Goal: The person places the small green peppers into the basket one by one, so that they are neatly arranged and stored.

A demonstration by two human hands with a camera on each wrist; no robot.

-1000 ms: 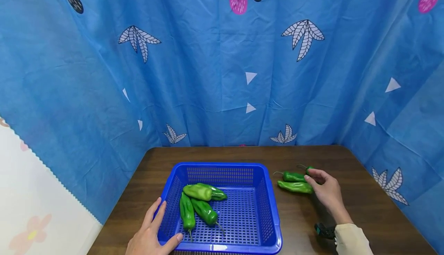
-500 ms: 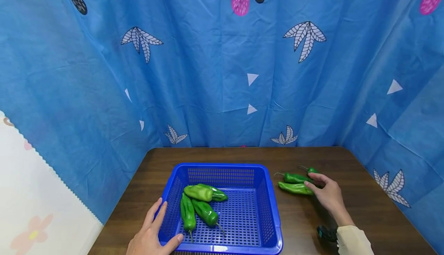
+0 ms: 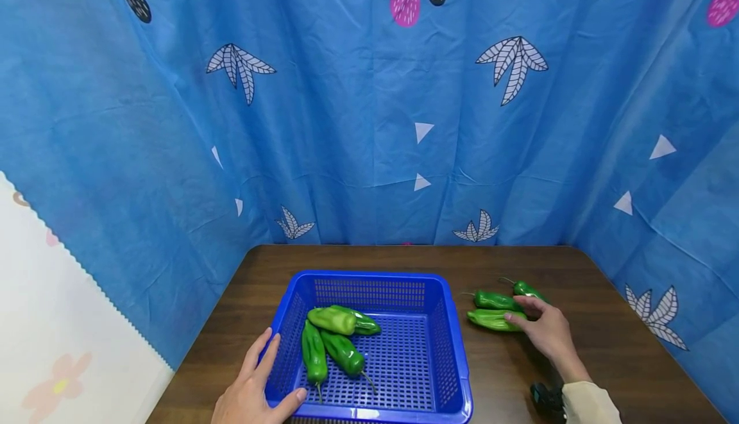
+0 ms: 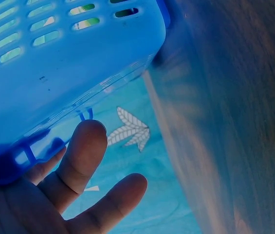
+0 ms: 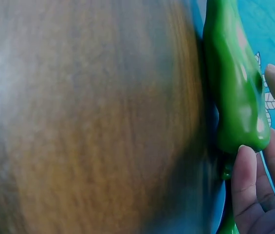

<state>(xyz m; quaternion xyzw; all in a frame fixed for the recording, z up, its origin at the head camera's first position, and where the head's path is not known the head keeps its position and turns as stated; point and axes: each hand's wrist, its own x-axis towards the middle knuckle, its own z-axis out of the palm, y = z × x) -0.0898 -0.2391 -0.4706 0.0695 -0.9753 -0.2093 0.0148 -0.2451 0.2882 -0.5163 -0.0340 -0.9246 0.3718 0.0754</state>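
My left hand (image 3: 249, 385) rests on the near left corner of the blue basket (image 3: 458, 366), fingers spread along the left rim and thumb at the front rim. Several green peppers lie in the basket's left half, one of them paler (image 3: 331, 320). To the basket's right, my right hand (image 3: 548, 331) is over loose peppers, its thumb touching a light green pepper (image 3: 491, 321); its fingertips are by a darker one (image 3: 493, 301). In the right wrist view, relaxed fingers (image 5: 244, 168) stand around the blunt end of a pepper (image 5: 234, 83).
Another dark green pepper (image 3: 526, 290) lies behind my right fingers. A black strap-like object (image 3: 545, 399) is at my right wrist. The brown table (image 3: 369, 257) is backed by a blue patterned curtain (image 3: 346, 122), with a pale floral cloth (image 3: 63, 321) at the left.
The light green pepper has shifted slightly toward the near side under my right thumb, and my right fingers have lowered a little. My left hand and the basket have stayed in place.
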